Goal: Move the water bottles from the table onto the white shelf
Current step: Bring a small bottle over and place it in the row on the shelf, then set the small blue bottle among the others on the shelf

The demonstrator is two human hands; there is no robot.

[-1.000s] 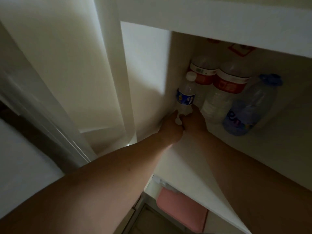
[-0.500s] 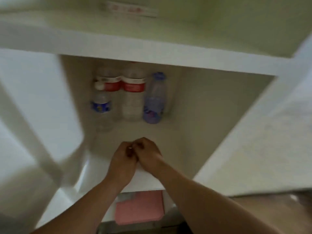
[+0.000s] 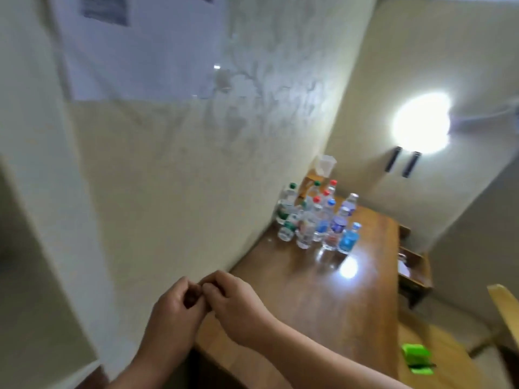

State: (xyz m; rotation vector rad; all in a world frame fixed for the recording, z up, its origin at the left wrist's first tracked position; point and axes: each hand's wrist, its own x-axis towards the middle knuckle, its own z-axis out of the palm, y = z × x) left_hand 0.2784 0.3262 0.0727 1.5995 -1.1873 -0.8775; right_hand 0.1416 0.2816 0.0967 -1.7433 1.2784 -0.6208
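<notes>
Meeting in the lower middle of the head view, the left hand [image 3: 177, 307] and the right hand [image 3: 234, 304] touch at their fingertips above the near corner of the wooden desk [image 3: 323, 301]. The fingers of both are curled inward, so each grip is narrow, and nothing can be seen held in either. Whether some small thing sits in the dark gap between them cannot be told. Both forearms run in from the bottom edge of the frame.

The water bottles [image 3: 317, 220] stand upright in a tight cluster right of centre, at the far end of the desk and close against the pale wall [image 3: 174, 178], well apart from the hands. Their caps are green, red, blue and white. Motion blur hides the labels.

Behind the cluster, a clear container [image 3: 325, 164] sits higher up in the corner. A lamp [image 3: 421, 124] glares at the upper right, and its reflection lies on the desktop just in front of the bottles. A bright green object [image 3: 415, 357] shows at the lower right, and a bluish poster [image 3: 140, 46] hangs at the upper left.
</notes>
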